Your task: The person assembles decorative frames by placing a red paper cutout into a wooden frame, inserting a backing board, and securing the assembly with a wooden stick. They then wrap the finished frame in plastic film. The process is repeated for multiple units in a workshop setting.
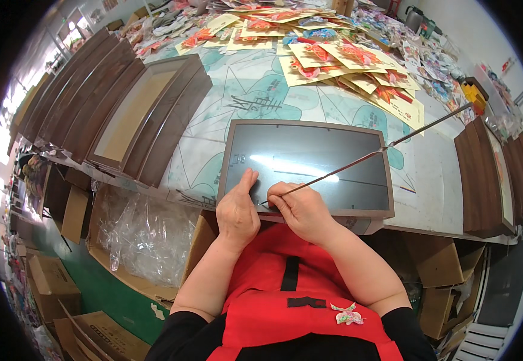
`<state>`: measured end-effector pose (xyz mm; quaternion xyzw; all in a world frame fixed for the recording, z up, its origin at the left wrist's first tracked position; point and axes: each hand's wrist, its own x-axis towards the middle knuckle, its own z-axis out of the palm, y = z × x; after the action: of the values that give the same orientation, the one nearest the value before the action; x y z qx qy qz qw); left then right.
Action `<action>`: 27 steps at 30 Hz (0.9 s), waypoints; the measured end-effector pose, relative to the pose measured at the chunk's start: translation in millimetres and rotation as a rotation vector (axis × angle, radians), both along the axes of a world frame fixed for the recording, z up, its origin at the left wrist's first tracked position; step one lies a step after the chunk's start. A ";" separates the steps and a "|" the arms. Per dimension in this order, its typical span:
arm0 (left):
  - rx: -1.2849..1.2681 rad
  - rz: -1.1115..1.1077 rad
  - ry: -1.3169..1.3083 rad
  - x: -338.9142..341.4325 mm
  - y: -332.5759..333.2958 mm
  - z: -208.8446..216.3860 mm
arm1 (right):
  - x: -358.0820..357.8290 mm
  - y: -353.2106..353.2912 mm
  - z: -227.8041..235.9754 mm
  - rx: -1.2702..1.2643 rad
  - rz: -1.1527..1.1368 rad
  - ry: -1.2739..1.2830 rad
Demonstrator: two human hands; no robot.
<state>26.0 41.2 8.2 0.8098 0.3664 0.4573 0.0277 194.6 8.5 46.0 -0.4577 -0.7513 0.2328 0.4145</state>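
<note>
A brown rectangular frame (309,212) lies flat on the table in front of me, with a glossy dark panel (309,156) inside it that reflects light. My right hand (302,210) is closed round a long thin metal rod (345,165) near its lower end. From there the rod slants up to the right, past the frame's edge, with a twisted stretch partway along. Its low tip is by the frame's near left part, close to my left hand (238,210). The left hand rests on the frame's near left corner, fingers stretched out together; its thumb is mostly hidden.
Brown frames (171,114) stand in a row at the left, and more brown frames (484,174) at the right edge. Printed cards (357,66) with red fish are heaped at the back. Below the table is a carton with clear plastic wrap (147,240).
</note>
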 end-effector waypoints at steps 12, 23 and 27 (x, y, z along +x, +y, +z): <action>0.014 0.011 0.018 0.1 0.1 1.5 | 24.4 -10.6 4.4 -0.099 -0.020 0.068; 0.040 0.006 0.007 1.0 1.0 -0.8 | 45.2 -25.4 16.3 -0.201 -0.061 0.083; 0.036 0.010 0.017 0.2 0.6 0.8 | 57.7 -31.5 20.5 -0.209 -0.076 0.076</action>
<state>26.2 41.8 9.0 0.8123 0.3623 0.4570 0.0075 252.3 -23.0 66.5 -0.5174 -0.6887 0.3115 0.4012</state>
